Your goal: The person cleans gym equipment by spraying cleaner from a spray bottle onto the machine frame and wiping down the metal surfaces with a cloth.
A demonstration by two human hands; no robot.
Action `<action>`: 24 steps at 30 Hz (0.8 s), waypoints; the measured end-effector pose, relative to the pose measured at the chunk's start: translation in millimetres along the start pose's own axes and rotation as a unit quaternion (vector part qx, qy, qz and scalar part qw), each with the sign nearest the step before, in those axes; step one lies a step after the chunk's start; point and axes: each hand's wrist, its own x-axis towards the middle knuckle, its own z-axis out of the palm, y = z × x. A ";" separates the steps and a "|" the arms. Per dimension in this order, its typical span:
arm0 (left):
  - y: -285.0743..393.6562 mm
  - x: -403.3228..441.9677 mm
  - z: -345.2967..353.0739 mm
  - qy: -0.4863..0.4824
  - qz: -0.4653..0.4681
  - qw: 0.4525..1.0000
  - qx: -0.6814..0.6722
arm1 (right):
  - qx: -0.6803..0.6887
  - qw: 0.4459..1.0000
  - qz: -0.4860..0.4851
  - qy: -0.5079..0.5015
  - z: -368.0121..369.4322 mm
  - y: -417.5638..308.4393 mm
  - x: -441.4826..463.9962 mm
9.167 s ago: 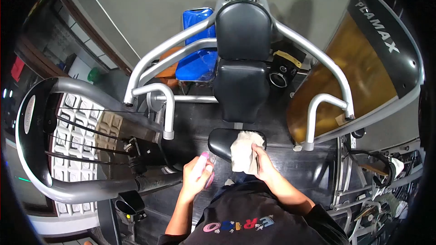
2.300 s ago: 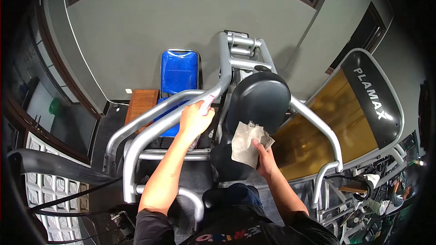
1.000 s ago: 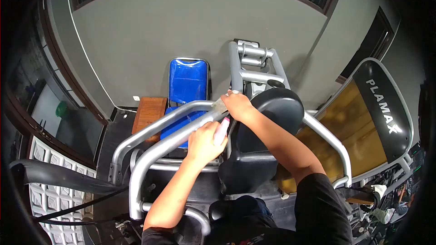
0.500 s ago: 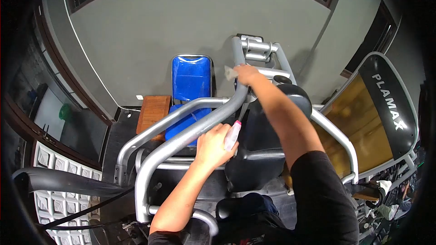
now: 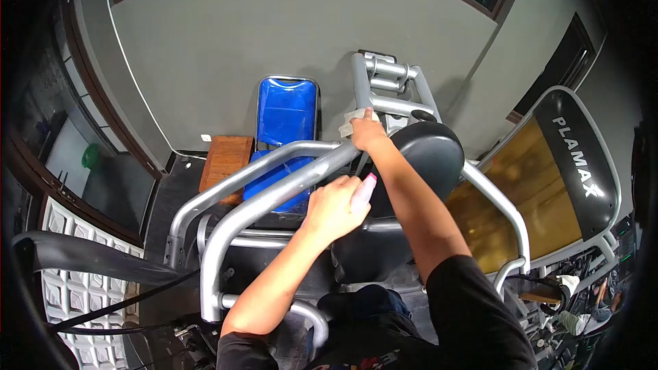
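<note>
My left hand [image 5: 334, 210] is closed around a clear bottle with a pink top [image 5: 363, 192], in front of the machine's black seat back. Higher up, my right hand [image 5: 368, 131] presses a pale cloth [image 5: 351, 122] on the upper bend of the silver frame tube. The cloth shows on the left side of my fingers. The long silver arm [image 5: 274, 193] of the machine curves down to the left from there. Just right of my right hand is the rounded black backrest [image 5: 428, 157].
A blue chair [image 5: 286, 113] and a brown wooden stool [image 5: 226, 163] stand by the grey wall. On the right is the PLAMAX panel [image 5: 541, 185]. A grey curved bar [image 5: 96, 258] crosses the lower left. A person [image 5: 603, 308] is partly visible at the far right.
My right hand has moved from in front of the backrest up to the frame with the cloth, and most recently slightly down. My left hand has shifted right, still holding the bottle.
</note>
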 end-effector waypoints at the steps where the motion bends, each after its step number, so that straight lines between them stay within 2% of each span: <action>1: 0.9 2.2 -2.4 0.015 0.009 1.000 -0.010 | -0.002 1.000 0.001 0.000 4.8 -0.7 -7.6; 3: -1.7 4.6 -6.5 0.063 0.021 0.996 -0.061 | 0.026 1.000 0.011 0.007 12.2 -9.0 -26.8; 4: -5.5 7.4 -5.9 0.093 0.050 0.992 -0.062 | 0.043 0.998 0.023 0.043 13.4 -19.2 -41.8; 5: -9.7 9.5 -5.6 0.123 0.078 0.987 -0.063 | 0.037 0.998 0.028 0.030 11.0 -25.5 -55.5; 7: -7.8 10.1 -12.9 0.141 0.090 0.983 -0.071 | 0.175 0.981 0.017 0.083 24.5 -24.0 -72.6; 9: -4.1 9.6 -15.5 0.137 0.115 0.983 -0.039 | 0.223 0.967 -0.029 0.121 19.4 -27.7 -111.3; 10: -5.2 10.0 -14.1 0.137 0.119 0.983 -0.041 | 0.310 0.940 -0.069 0.125 22.3 -24.8 -118.3; 11: -8.8 9.9 -9.4 0.139 0.127 0.982 -0.025 | 0.341 0.929 -0.065 0.130 26.1 -25.3 -122.4; 13: -13.2 8.9 -1.8 0.138 0.138 0.981 -0.009 | 0.446 0.869 -0.130 0.169 40.4 -25.1 -126.3; 14: -15.8 8.5 1.2 0.128 0.142 0.982 -0.009 | 0.447 0.868 -0.129 0.172 45.0 -19.9 -128.5; 15: -16.3 7.9 2.1 0.119 0.145 0.982 -0.009 | 0.628 0.773 -0.024 0.085 25.5 -25.0 -139.8; 16: -14.4 6.3 1.4 0.119 0.147 0.982 -0.007 | 0.771 0.631 0.081 -0.009 14.8 -28.2 -146.3; 17: -12.8 5.1 0.4 0.112 0.137 0.984 -0.003 | 0.799 0.593 0.095 -0.026 23.8 -17.2 -145.9; 19: -9.7 4.4 -4.0 0.108 0.124 0.986 0.002 | 0.901 0.433 0.033 -0.005 13.1 -11.0 -141.5; 21: -9.4 4.0 -8.5 0.083 0.114 0.990 -0.012 | 0.926 0.376 0.031 0.001 -14.3 -0.5 -126.0; 23: -12.0 3.1 -6.6 0.081 0.107 0.991 -0.019 | 0.905 0.419 -0.040 0.068 -45.3 9.6 -98.7; 24: -13.0 3.5 -5.6 0.079 0.103 0.991 -0.028 | 0.898 0.426 -0.036 0.098 -67.9 8.8 -90.5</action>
